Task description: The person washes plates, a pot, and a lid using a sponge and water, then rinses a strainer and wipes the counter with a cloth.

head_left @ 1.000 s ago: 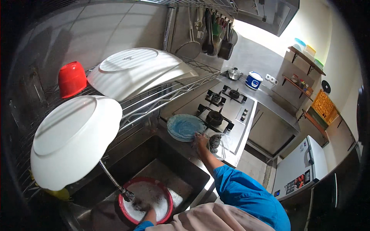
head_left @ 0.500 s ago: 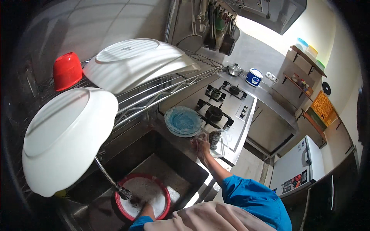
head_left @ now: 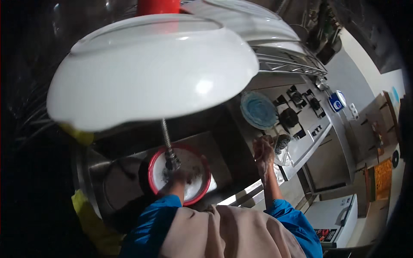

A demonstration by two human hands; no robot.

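Observation:
My left hand reaches into a red-rimmed basin of white, sudsy water in the sink, under the flexible metal faucet hose. Its fingers blur into the suds, so what they touch is hidden. My right hand, wet and foamy, hovers at the counter's edge right of the sink. Its fingers are too blurred to show whether they grip anything. Just right of it a dark, mesh-like scouring pad rests at a clear tray. Behind this hand sits a blue bowl with whitish streaks.
Large white oval dishes lie upside down on the wire rack, overhanging the sink. A red cup stands behind them. The gas stove is at the right, and yellow cloth hangs at lower left.
My view has tilted and shifted left, so the near white dish fills more of it. My right hand has drawn slightly away from the scouring pad. My left hand remains in the basin.

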